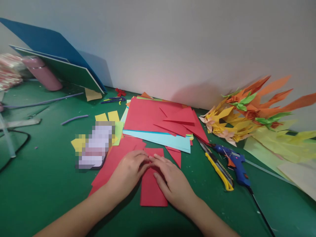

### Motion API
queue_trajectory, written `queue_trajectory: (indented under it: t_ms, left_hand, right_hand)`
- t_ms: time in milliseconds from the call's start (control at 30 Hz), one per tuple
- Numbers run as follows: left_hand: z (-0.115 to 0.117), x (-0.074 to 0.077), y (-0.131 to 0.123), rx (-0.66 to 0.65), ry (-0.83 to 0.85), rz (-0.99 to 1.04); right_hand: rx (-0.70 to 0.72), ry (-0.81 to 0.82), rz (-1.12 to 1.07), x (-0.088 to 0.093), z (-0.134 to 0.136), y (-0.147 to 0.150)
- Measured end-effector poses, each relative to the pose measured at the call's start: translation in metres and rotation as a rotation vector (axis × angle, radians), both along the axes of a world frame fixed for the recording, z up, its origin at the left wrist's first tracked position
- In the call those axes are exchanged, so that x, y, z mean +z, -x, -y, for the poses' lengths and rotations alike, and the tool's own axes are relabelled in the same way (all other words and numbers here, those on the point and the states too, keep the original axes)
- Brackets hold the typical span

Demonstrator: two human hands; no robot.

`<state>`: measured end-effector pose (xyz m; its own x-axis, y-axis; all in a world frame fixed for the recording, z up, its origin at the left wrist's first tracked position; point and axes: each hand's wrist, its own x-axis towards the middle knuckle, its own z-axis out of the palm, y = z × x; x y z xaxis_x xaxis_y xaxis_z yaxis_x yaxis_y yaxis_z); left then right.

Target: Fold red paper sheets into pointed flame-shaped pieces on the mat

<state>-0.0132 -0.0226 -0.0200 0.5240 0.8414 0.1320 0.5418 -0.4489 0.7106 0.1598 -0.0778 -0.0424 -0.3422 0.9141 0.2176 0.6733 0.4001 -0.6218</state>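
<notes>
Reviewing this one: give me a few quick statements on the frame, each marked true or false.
1. The left hand and right hand meet over a red paper strip. True.
2. The cutter's handle is blue. False: the cutter has a yellow handle.
3. A blue glue gun lies right of the cutter. True.
4. The phone lies right of both hands. False: the phone lies left of them.

Red paper [152,189] partly hidden beneath the fingers [160,163], phone screen [96,144] blurred into blocks

A plain grey wall [177,42] rises behind a green table [44,191].
</notes>
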Motion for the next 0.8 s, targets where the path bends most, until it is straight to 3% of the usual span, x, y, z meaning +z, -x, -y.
queue_trajectory:
  t_ms: [267,600,800]
  left_hand:
    - [0.002,-0.008,0.001,-0.069,-0.182,-0.030]
    - [0.000,-0.009,0.004,-0.107,-0.268,-0.076]
    - [-0.003,-0.020,0.010,-0.039,-0.381,-0.183]
  right_hand:
    - [0.024,-0.007,0.032,0.002,0.000,-0.001]
    - [0.044,-0.023,0.108,0.000,0.000,-0.002]
    - [0.050,-0.019,0.147,0.000,0.000,-0.003]
